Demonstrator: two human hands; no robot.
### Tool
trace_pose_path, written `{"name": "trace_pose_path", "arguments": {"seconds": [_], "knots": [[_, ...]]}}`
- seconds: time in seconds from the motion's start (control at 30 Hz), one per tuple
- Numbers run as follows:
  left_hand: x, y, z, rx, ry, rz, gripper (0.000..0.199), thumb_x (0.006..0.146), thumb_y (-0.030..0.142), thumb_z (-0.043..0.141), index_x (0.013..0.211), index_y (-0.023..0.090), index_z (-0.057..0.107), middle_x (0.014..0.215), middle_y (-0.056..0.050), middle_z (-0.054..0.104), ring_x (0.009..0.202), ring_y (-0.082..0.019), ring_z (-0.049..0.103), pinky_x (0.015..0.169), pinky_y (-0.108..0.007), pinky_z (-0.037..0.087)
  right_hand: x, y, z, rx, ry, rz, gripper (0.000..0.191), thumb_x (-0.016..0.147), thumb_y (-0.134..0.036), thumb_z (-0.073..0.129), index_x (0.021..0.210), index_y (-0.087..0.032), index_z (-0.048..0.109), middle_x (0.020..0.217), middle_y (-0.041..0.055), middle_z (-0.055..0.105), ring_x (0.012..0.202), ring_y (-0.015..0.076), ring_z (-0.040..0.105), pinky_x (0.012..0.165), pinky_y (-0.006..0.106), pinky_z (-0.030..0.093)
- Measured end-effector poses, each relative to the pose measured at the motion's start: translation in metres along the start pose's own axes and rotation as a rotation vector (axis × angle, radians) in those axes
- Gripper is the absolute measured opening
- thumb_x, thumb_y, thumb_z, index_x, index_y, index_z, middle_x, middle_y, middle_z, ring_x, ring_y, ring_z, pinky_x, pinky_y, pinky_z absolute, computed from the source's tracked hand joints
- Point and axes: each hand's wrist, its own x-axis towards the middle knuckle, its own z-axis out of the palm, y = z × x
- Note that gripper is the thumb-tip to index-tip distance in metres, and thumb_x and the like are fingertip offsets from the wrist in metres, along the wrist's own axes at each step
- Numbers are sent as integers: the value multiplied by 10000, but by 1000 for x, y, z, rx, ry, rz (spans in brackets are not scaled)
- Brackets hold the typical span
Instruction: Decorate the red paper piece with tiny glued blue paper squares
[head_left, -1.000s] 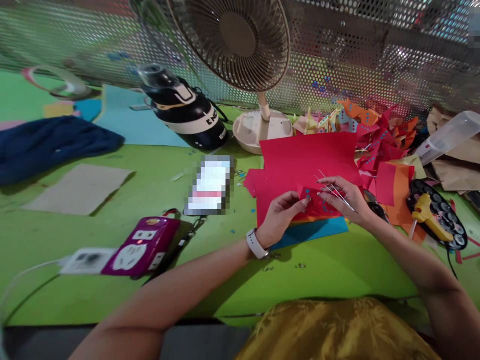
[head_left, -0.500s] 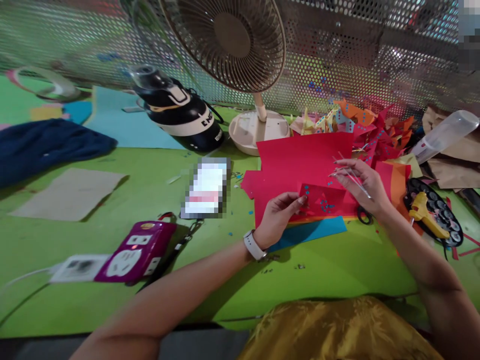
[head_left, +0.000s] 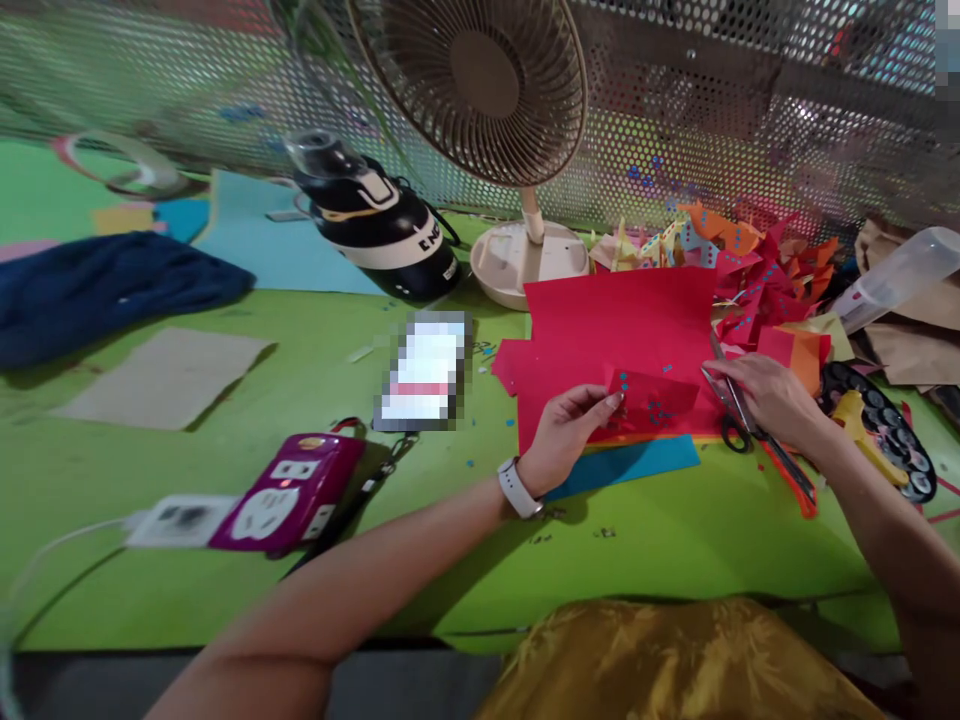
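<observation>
My left hand (head_left: 574, 425) is closed on the left edge of a small red paper piece (head_left: 637, 400) that carries blue dots, some set in a ring. The piece is over a larger red sheet (head_left: 615, 320). To its right, my right hand (head_left: 776, 395) pinches slim metal tweezers (head_left: 739, 400), their prongs pointing away and left over the sheet's right edge. Beside the tweezers lies a black ring-shaped handle (head_left: 735, 434). An orange-handled tool (head_left: 796, 482) lies below my right hand; its other end is hidden or merges with the tweezers. A blue strip (head_left: 637, 465) sticks out under the red sheet.
A fan (head_left: 532, 250), a black bottle (head_left: 390, 245) and a phone (head_left: 424, 370) stand or lie left of the sheet. Paper scraps (head_left: 750, 260) pile up behind. A yellow glue gun (head_left: 866, 440) is right; a purple power strip (head_left: 289, 490) is left.
My right hand has moved right and down with the tweezers, away from the dotted piece. The orange-handled tool has come into view. My left hand keeps its hold; the view has shifted slightly.
</observation>
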Motion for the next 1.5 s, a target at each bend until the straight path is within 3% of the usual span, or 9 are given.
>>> {"name": "trace_pose_path", "arguments": {"seconds": [0.2,0.43,0.73,0.97,1.2,1.5], "knots": [[0,0,-1,33,0,36,250,640,377,808,753,173,718,719,-15,703,652,-103,597,617,-215,480,-9,28,7,-246,-29,-98,412,892,-115,395,1204,-233,638,1029,132,702,1049,296,609,896,431,481],[0,-1,-3,39,8,45,246,648,373,802,777,179,725,744,-26,712,685,-120,612,642,-234,489,4,30,16,-394,-84,-210,361,904,-113,419,1175,-172,652,1022,144,691,1093,291,580,873,424,495],[1,-4,-4,23,12,37,256,641,377,811,778,178,728,743,-21,709,678,-110,604,632,-218,483,49,31,22,-443,-96,-322,355,901,-55,433,1102,-189,693,1039,129,697,1135,281,576,883,417,482],[1,-3,-4,45,1,45,243,665,381,798,787,183,728,740,-23,709,667,-109,600,608,-213,476,75,27,46,-407,-133,-334,337,891,-80,484,1109,-231,692,1020,102,708,1109,261,587,889,406,482],[1,-4,-5,52,-9,56,254,667,393,792,790,180,728,744,-28,707,675,-122,601,611,-229,491,67,32,58,-363,-178,-311,375,875,-90,534,1196,-249,645,1094,100,691,1057,225,605,868,381,496],[0,-2,-3,27,5,41,254,644,377,807,780,178,726,755,-27,710,685,-121,607,629,-229,492,39,34,40,-255,-187,-292,412,857,-61,512,1192,-254,654,1211,122,658,1101,255,625,905,422,508]]}}
